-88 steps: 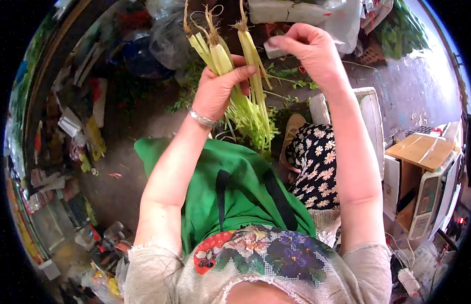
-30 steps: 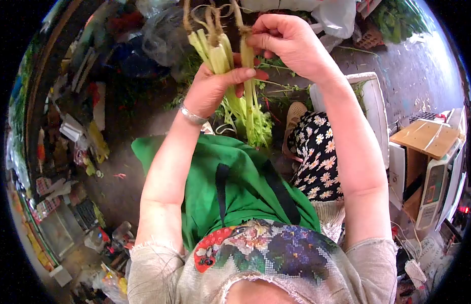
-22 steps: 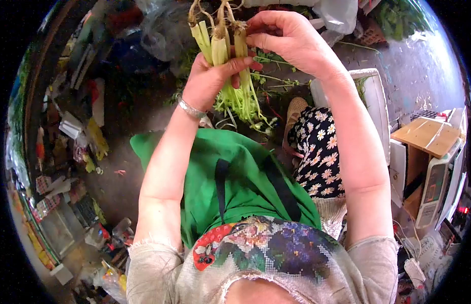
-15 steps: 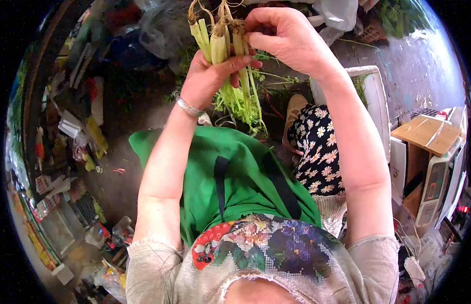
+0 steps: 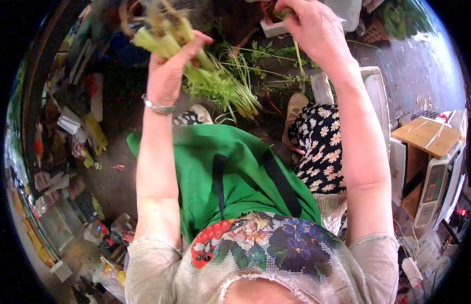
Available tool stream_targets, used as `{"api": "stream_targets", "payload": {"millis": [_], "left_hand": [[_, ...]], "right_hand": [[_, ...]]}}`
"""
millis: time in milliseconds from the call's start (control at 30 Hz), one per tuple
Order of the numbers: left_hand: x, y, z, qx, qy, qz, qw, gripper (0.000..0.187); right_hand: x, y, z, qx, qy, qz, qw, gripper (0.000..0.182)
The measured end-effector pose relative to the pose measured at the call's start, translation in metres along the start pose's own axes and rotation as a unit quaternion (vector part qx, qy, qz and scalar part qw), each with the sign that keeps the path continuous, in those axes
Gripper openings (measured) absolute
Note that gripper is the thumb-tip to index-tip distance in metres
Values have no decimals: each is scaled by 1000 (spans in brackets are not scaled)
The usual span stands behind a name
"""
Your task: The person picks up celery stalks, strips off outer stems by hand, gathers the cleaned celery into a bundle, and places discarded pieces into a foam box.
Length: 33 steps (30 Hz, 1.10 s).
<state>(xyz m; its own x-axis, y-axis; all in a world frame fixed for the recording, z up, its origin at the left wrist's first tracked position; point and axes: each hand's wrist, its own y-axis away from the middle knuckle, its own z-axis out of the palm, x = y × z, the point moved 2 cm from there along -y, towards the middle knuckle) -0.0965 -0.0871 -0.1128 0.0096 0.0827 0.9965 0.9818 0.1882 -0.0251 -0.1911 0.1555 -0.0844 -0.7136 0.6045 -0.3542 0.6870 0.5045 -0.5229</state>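
My left hand (image 5: 169, 73) is wrapped round a bunch of celery (image 5: 207, 83). Its pale cut stalks and brown roots point up and left, blurred by motion, while the leafy ends hang down to the right. Well apart from the bunch, at the top of the view, my right hand (image 5: 316, 31) pinches a single thin green stalk (image 5: 299, 60) that dangles below the fingers. Under both hands, loose stalks and leaves (image 5: 268, 53) lie scattered on the dark ground. A green apron (image 5: 235, 162) covers my lap.
On the right stand a white foam box (image 5: 379, 93) and a scale (image 5: 430, 190) beside a wooden board (image 5: 426, 134). Plastic bags and mixed clutter (image 5: 83, 137) line the left side. More greens (image 5: 410, 19) lie at the top right.
The celery bunch has swung left and tilted with my left hand. My right hand has left the root ends and moved up and right, with a thin stalk now hanging from it.
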Motion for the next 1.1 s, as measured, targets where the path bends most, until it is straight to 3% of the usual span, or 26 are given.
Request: {"api": "stream_targets", "payload": {"millis": [33, 67, 133, 200, 233, 300, 367, 433, 500, 567, 633, 733, 900, 967, 1000, 1033, 1100], "left_hand": [[1, -3, -10, 14, 5, 33, 999, 15], [2, -2, -21, 27, 6, 39, 999, 15], [7, 0, -34, 62, 15, 60, 996, 17], [7, 2, -47, 80, 16, 74, 994, 16], [6, 1, -53, 81, 24, 81, 993, 15], [7, 4, -63, 119, 50, 48, 991, 13], [13, 11, -68, 160, 78, 54, 983, 11], [16, 14, -83, 179, 119, 58, 975, 11], [16, 19, -98, 219, 122, 88, 964, 10], [15, 25, -117, 231, 112, 75, 964, 11], [14, 31, -122, 254, 122, 62, 958, 10], [10, 33, -129, 299, 134, 47, 944, 10], [5, 39, -133, 304, 133, 49, 942, 12], [7, 41, -130, 309, 67, 56, 947, 11], [7, 41, -128, 309, 71, 57, 947, 11], [7, 40, -125, 315, 49, 56, 946, 12], [7, 37, -122, 322, 31, 60, 944, 12]], "right_hand": [[-1, 2, 2, 50, 66, -15, 996, 13], [-3, 1, 11, 48, 65, -19, 997, 13], [1, -4, 39, 139, 95, 1, 986, 18], [14, -6, 102, -47, 1, 31, 998, 18], [9, -7, 126, -156, -29, 64, 985, 17], [32, 11, 223, -315, -109, 24, 943, 22], [25, 38, 267, -429, -36, 77, 899, 23], [24, 84, 311, -452, -70, 96, 884, 26], [10, 127, 325, -441, -104, 290, 843, 21], [8, 171, 351, -492, -55, 338, 800, 30], [8, 204, 360, -501, -14, 332, 800, 42], [2, 233, 355, -498, -43, 436, 748, 57], [14, 262, 380, -462, -47, 443, 767, 63], [23, 267, 386, -466, -100, 436, 764, 55], [23, 263, 383, -444, -123, 384, 800, 43], [24, 260, 379, -441, -119, 382, 803, 43], [16, 245, 365, -424, -155, 434, 780, 37]]}}
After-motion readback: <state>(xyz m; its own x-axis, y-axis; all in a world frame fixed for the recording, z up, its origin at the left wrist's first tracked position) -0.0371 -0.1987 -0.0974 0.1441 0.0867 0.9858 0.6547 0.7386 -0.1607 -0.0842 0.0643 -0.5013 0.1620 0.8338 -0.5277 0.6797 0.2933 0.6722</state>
